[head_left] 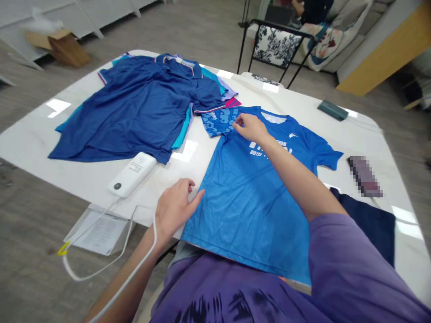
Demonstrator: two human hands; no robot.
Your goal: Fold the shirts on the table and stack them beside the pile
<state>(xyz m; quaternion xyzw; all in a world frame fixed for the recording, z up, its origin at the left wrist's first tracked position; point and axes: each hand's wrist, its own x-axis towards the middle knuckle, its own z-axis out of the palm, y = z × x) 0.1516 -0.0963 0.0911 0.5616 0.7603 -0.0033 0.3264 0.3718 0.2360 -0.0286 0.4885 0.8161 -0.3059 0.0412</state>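
As the right hand (249, 128) curls at the patterned sleeve, its grip unclear, the left hand (175, 206) sits empty and loosely open beside the hem. The bright-blue, white-lettered T-shirt (251, 202) lies on the glossy white tabletop (27, 139), spread out, lightly creased and unfolded, just beside a navy collared shirt (134, 107) atop layered garments.

A white table (30, 139) bears shirts (249, 193), navy cloth (373, 224), phone (365, 176) and white device (133, 175).
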